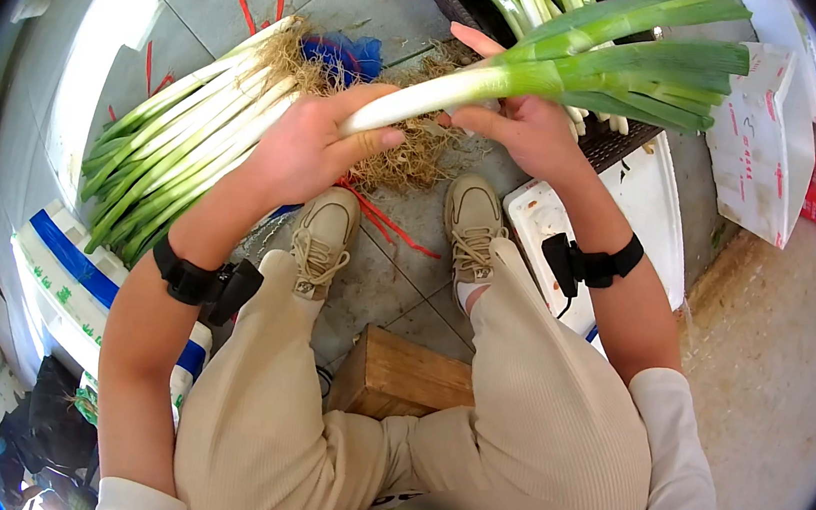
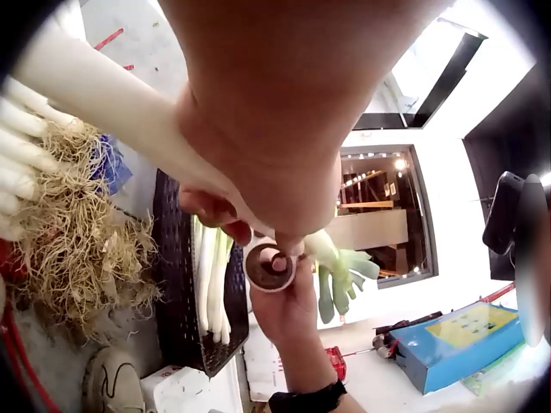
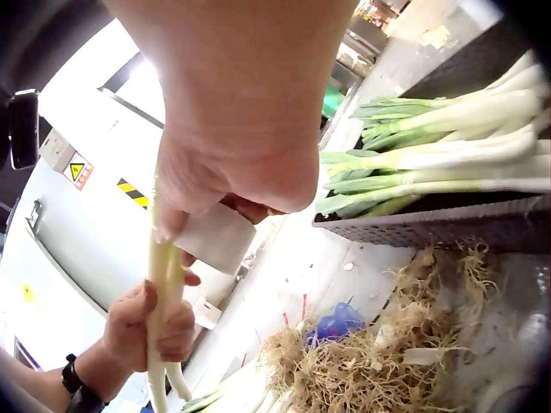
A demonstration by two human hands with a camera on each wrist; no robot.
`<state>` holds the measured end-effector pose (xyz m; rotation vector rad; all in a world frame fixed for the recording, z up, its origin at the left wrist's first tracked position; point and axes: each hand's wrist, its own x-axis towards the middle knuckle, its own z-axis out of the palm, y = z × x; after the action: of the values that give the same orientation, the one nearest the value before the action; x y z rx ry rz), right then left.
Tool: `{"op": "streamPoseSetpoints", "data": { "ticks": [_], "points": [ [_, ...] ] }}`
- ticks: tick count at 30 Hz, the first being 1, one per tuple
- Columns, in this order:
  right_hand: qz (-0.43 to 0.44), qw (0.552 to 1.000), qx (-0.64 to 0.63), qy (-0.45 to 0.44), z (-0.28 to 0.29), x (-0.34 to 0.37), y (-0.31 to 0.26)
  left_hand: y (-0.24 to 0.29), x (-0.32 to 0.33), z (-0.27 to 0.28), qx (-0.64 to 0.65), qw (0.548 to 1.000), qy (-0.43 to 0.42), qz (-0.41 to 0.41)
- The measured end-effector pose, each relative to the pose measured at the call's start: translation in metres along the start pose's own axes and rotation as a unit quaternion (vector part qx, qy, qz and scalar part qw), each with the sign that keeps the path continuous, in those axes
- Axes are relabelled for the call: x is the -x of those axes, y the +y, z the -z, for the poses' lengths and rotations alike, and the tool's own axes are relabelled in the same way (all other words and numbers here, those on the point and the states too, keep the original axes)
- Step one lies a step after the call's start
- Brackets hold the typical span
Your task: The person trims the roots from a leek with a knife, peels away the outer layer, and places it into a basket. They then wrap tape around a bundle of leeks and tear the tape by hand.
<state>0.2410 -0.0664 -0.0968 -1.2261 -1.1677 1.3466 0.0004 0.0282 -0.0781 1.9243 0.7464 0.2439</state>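
Note:
A few thick green onions [image 1: 436, 95], with white shafts and cut green tops, lie together slantwise in front of the body. My left hand [image 1: 304, 148] grips their white lower ends. Nearer the leaves, my right hand [image 1: 537, 134] is at the stalks, thumb on the near side and a finger stretched out beyond them. In the right wrist view, that hand holds a pale roll of tape [image 3: 219, 239] against the stalks. Its fingers reach into the roll's core in the left wrist view. The roll is hidden in the head view.
A pile of untrimmed green onions [image 1: 191, 130] lies at left, with loose roots [image 1: 410, 149] beside it. Red ties [image 1: 386, 222] are on the floor. A dark crate [image 3: 413, 225] holds more onions. A white tray [image 1: 668, 224] and wooden box [image 1: 404, 376] are close by.

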Motion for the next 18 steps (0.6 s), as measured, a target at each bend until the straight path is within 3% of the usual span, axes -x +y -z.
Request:
{"op": "streamPoseSetpoints", "data": {
  "ticks": [3, 5, 9, 12, 13, 14, 15, 17, 18],
  "points": [
    [0.038, 0.999, 0.012, 0.016, 0.001, 0.0, -0.002, 0.004, -0.002, 0.008, 0.052, 0.996, -0.075, 0.02],
    [-0.026, 0.998, 0.017, -0.046, 0.005, 0.003, -0.009, 0.013, -0.005, 0.016, 0.185, 0.954, -0.185, 0.144],
    [-0.103, 0.994, 0.034, -0.011, 0.004, 0.01, 0.0, 0.006, -0.013, 0.018, 0.258, 0.921, -0.24, 0.163],
    [-0.073, 0.995, -0.05, 0.053, -0.006, 0.01, 0.003, 0.004, -0.016, 0.011, 0.187, 0.955, -0.183, 0.142],
    [-0.079, 0.993, -0.046, 0.079, -0.009, 0.01, 0.001, 0.003, -0.015, 0.008, 0.057, 0.992, -0.09, 0.069],
    [-0.086, 0.99, -0.043, 0.105, -0.01, 0.01, 0.0, 0.001, -0.015, 0.005, -0.075, 0.997, 0.006, -0.006],
    [-0.085, 0.99, -0.043, 0.105, -0.01, 0.009, 0.001, 0.0, -0.014, 0.001, -0.075, 0.997, 0.006, -0.006],
    [-0.054, 0.987, -0.088, 0.124, -0.009, 0.006, 0.003, -0.002, -0.011, -0.006, -0.216, 0.956, 0.161, -0.116],
    [-0.054, 0.987, -0.088, 0.124, -0.009, 0.006, 0.002, -0.004, -0.01, -0.008, -0.217, 0.956, 0.162, -0.116]
  ]
}}
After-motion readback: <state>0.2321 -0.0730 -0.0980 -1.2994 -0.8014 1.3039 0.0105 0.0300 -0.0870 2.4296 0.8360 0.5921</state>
